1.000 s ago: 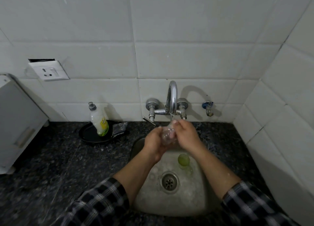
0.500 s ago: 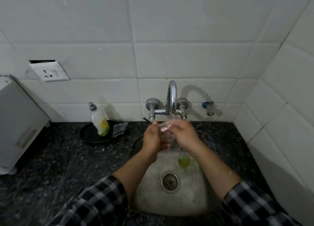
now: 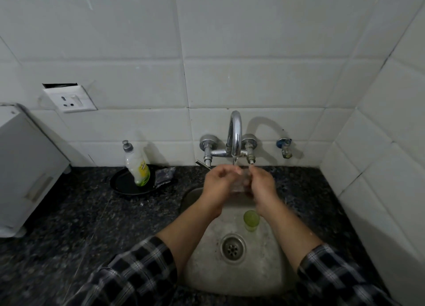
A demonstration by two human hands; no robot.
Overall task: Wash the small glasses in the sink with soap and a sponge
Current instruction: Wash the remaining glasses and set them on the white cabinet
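A small clear glass (image 3: pixel 239 182) is held between both hands under the chrome tap (image 3: pixel 234 135), where a thin stream of water falls. My left hand (image 3: pixel 218 184) curls round its left side. My right hand (image 3: pixel 261 183) grips its right side, fingers up by the rim. A second small glass (image 3: pixel 251 219), holding green liquid, stands upright in the steel sink (image 3: pixel 234 275) just behind the drain (image 3: pixel 232 248). A dish soap bottle (image 3: pixel 136 165) stands on a black plate at the left. No sponge shows clearly.
A black plate (image 3: pixel 124 186) on the dark granite counter also holds a crumpled grey scrubber or wrapper (image 3: pixel 165 175). A white appliance (image 3: pixel 25 167) stands at far left. A wall socket (image 3: pixel 70 98) sits above it. A small side valve (image 3: pixel 285 147) is right of the tap.
Both hands have lifted the clear glass slightly, closer to the spout, and turned it between the fingers. The green glass in the sink has not moved.
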